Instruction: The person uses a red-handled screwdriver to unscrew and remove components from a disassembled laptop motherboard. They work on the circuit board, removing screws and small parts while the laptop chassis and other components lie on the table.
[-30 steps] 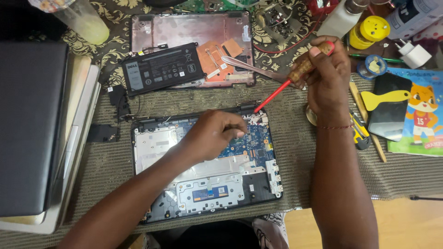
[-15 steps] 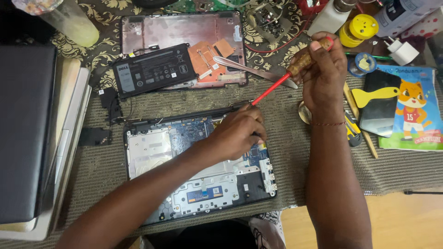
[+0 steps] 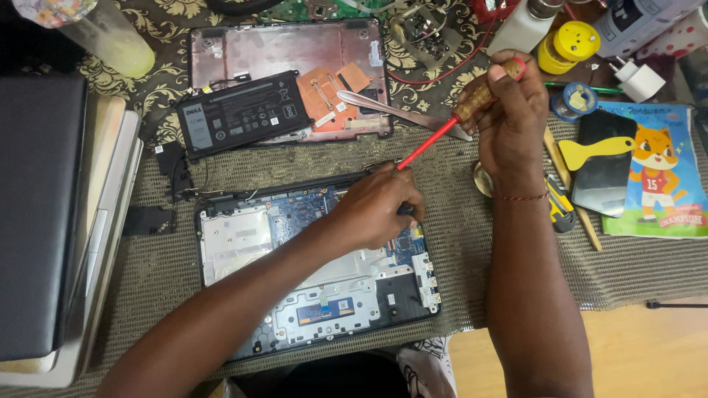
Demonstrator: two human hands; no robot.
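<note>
Since the earlier frame the left hand (image 3: 380,206) has slid toward the top right corner of the opened laptop base (image 3: 317,273), and the screwdriver's tip has come down with it. That hand lies knuckles-up on the blue board, fingers curled; whether they pinch anything I cannot tell, as the hand hides them. The right hand (image 3: 509,118), up and to the right of the base, is wrapped firmly around the handle of the red-shafted screwdriver (image 3: 431,141), whose tip meets the base's top edge just beside the left fingers. A slip of that tip could gouge the board or jab a finger (the angle is shallow). The removed battery (image 3: 240,114) lies beyond the base, on the detached cover (image 3: 243,51).
</note>
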